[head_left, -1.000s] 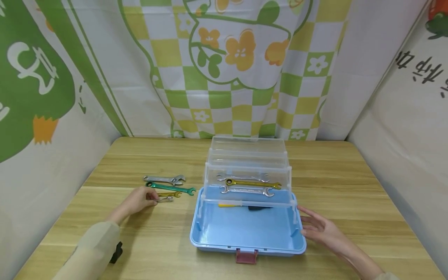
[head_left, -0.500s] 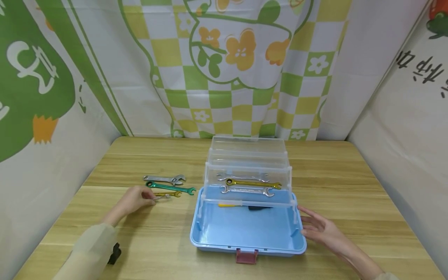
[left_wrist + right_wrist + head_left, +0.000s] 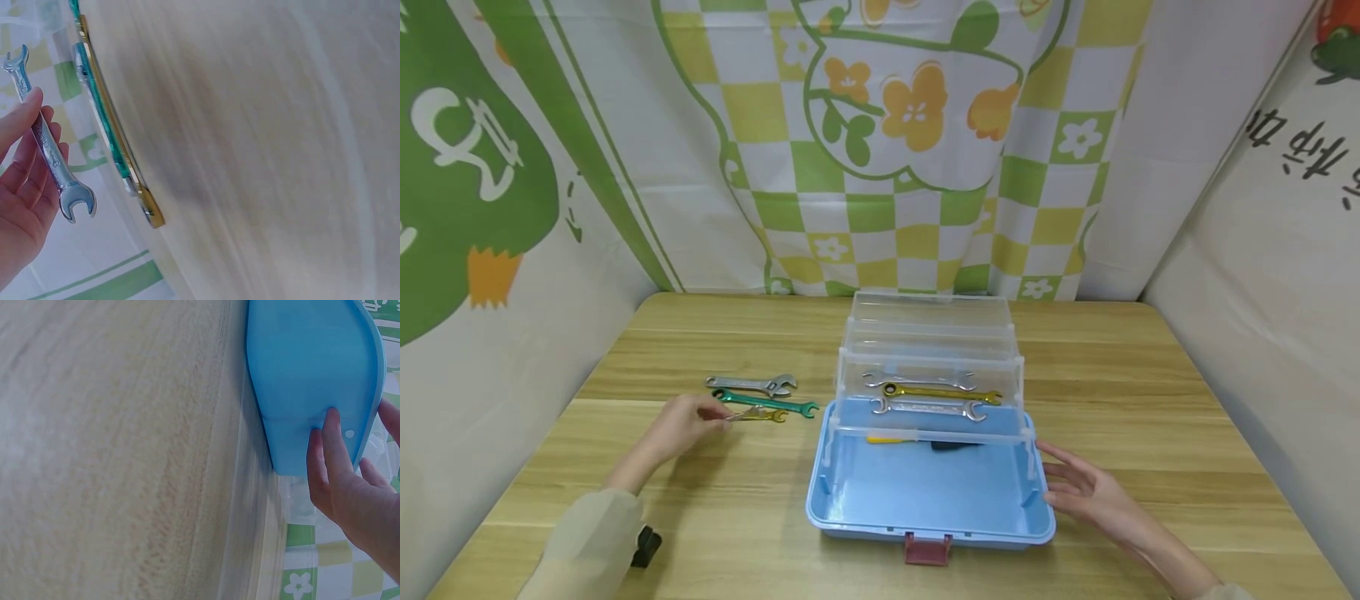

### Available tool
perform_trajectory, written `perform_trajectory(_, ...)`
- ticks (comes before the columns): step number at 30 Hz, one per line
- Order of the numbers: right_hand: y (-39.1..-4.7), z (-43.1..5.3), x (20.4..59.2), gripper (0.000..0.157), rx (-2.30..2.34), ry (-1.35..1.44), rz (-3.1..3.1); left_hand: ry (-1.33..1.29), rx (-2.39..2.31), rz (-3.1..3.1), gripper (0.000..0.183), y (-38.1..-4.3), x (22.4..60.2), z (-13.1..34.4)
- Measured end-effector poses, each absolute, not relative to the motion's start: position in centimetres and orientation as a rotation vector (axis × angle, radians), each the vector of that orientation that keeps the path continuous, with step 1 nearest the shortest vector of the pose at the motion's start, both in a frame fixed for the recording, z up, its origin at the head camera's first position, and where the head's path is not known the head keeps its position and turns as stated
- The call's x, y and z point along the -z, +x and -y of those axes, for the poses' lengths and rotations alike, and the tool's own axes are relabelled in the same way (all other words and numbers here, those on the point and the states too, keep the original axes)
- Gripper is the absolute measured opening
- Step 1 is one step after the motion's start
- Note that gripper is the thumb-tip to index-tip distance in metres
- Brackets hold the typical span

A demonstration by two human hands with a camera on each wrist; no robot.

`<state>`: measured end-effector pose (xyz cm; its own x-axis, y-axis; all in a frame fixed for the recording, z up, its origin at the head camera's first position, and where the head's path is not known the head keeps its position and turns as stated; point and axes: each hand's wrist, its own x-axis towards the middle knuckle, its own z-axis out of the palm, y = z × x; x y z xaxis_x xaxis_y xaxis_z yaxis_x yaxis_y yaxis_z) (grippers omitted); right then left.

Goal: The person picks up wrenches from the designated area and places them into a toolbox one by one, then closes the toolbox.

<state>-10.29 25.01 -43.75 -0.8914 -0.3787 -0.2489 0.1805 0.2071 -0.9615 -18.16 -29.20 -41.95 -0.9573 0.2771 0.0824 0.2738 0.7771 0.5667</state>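
My left hand [image 3: 683, 435] pinches a silver double open-end wrench [image 3: 51, 150] between thumb and fingers, raised off the table in the left wrist view. Just beyond it lie a gold wrench [image 3: 775, 416], a green ratcheting wrench [image 3: 775, 404] and a silver adjustable wrench [image 3: 748, 384]. My right hand [image 3: 1093, 498] touches the right side of a blue toolbox [image 3: 1042, 533], fingers fairly straight against its wall in the right wrist view. In the toolbox's clear raised tray [image 3: 925, 434] are two silver wrenches, one of them the front wrench [image 3: 925, 407], and a gold ratcheting wrench [image 3: 940, 393].
Under the tray, a tool with a yellow handle [image 3: 886, 440] and a dark part [image 3: 953, 446] lies in the toolbox. A maroon latch [image 3: 927, 549] hangs at its front. Patterned curtains [image 3: 910, 217] close off the table's [image 3: 760, 533] back and sides.
My left hand has lifted the silver wrench off the table and drawn slightly left with it. The right hand stays at the toolbox.
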Motion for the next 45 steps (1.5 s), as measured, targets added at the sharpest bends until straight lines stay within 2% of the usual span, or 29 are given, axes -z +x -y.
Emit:
perform_trajectory(13, -10.1, -25.0, 43.6, 0.068, 1.755, -0.236, -2.019, 0.668, -0.984, -3.003, 0.012, -17.6, 40.5, 27.8)
perform_trajectory(45, -10.0, -25.0, 43.5, 0.069, 1.749, -0.225, -2.044, 0.817, -0.988, -2.971, 0.019, -17.3, 36.7, 21.6)
